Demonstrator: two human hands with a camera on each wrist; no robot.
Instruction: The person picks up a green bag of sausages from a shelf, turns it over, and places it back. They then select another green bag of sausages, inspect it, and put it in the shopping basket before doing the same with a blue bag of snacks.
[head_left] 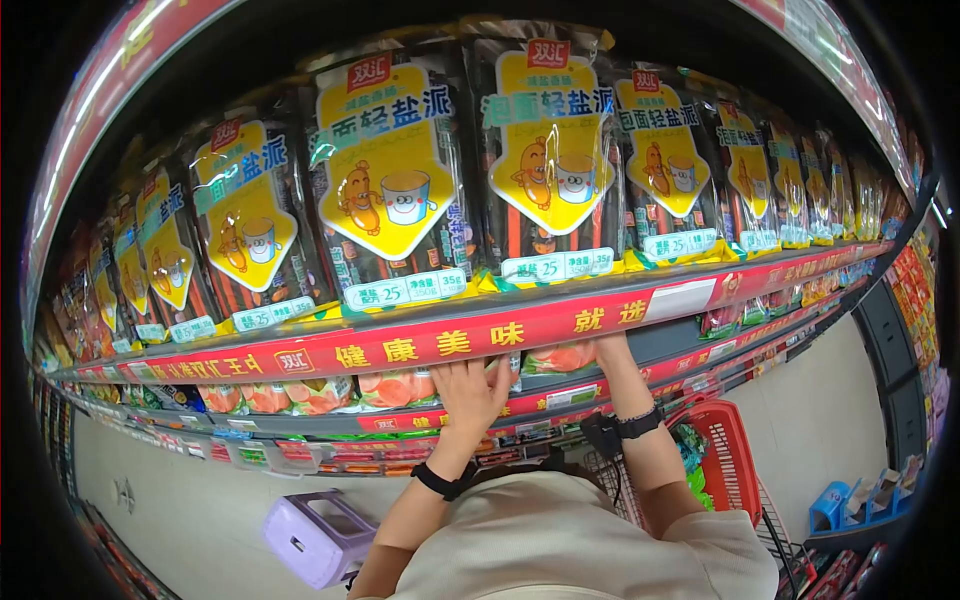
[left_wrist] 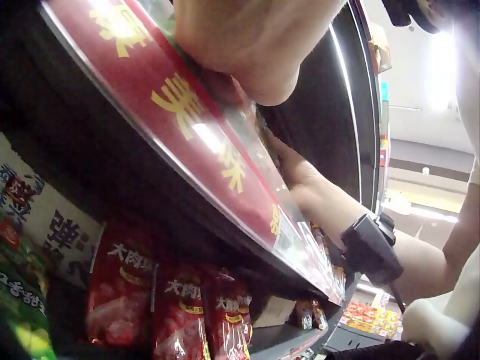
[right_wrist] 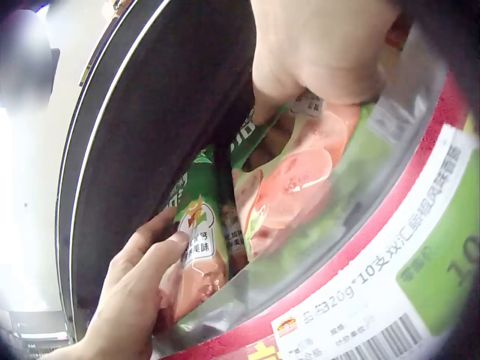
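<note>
Both hands reach in under a shelf edge to a lower shelf of sausage packs with green tops and pink pictures. My right hand (right_wrist: 322, 56) grips the upper part of one sausage pack (right_wrist: 289, 195); its fingertips are partly hidden. Beside it, my left hand (right_wrist: 124, 292) lays extended fingers and thumb against the side of a neighbouring pack (right_wrist: 196, 259). From the head view, the left hand (head_left: 472, 395) is in front of the row and the right hand (head_left: 610, 347) goes partly out of sight beneath the upper shelf.
Large sausage bags (head_left: 550, 160) fill the shelf above, behind a red label strip (head_left: 430, 345). Red snack packs (left_wrist: 180, 315) hang or stand lower down. A lilac stool (head_left: 315, 540) is on the floor at left, and a red shopping basket (head_left: 730, 455) stands at right.
</note>
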